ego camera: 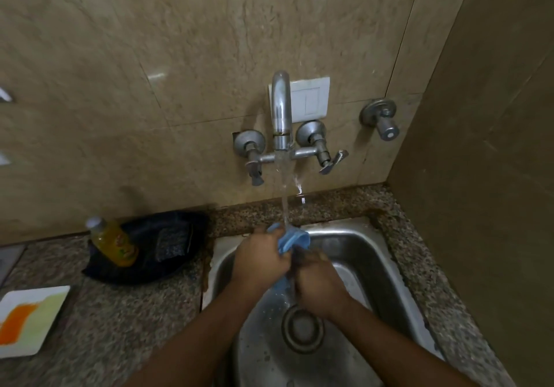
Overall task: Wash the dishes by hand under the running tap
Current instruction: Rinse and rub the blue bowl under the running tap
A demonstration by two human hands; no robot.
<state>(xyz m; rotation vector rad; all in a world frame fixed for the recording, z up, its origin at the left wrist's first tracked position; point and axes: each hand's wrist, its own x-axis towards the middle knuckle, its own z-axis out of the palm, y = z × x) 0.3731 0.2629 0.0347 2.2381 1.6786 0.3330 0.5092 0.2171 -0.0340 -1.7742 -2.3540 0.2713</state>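
Two bare hands work a small blue plastic dish beneath the stream from the wall tap, above the steel sink. The left hand curls its fingers round the dish's near-left side; the right hand grips from below and right, fingers closed, though on a scrubber or the dish cannot be told. The dish's long axis runs from the tap toward the person, rising beyond both hands. Left of the sink, a yellow soap bottle rests in a black tray on the surface, a white plate nearer.

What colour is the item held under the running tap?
Light blue; the item shows best in the head view, gripped by both hands.
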